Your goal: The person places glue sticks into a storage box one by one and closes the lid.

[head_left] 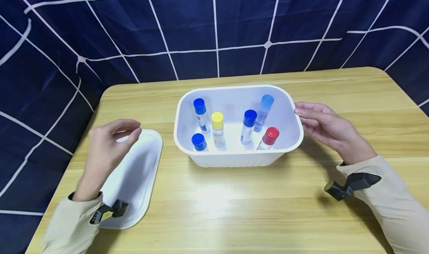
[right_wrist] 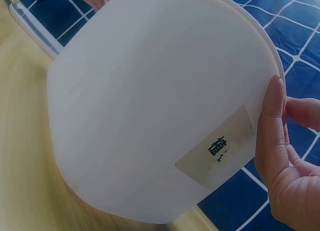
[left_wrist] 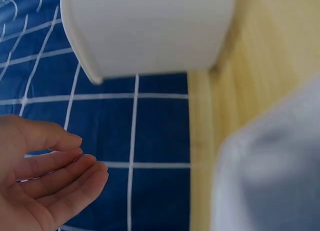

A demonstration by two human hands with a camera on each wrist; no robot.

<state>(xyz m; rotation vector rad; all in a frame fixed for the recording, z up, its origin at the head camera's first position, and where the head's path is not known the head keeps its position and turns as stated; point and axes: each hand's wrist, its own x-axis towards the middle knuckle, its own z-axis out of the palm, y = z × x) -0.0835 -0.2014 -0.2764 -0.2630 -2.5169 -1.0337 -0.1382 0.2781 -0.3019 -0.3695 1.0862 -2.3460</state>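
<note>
A white plastic bin [head_left: 234, 159] stands on the table, with several small capped tubes inside. Their caps are blue [head_left: 199, 105], yellow [head_left: 217, 120], light blue [head_left: 267, 100] and red [head_left: 270, 135]. My right hand [head_left: 326, 129] holds the bin's right rim, its thumb and fingers on either side of the edge in the right wrist view. To the left of the bin, my left hand [head_left: 108, 146] hovers above a flat white lid [head_left: 142, 187], fingers loosely bent and nothing between them. Below the bin's rim, the right wrist view shows a beige label [right_wrist: 217, 148].
The wooden table [head_left: 218, 216] ends at its back edge against a dark blue cloth [head_left: 187, 30] with white grid lines. Black wrist cameras [head_left: 352, 185] are strapped over both sleeves.
</note>
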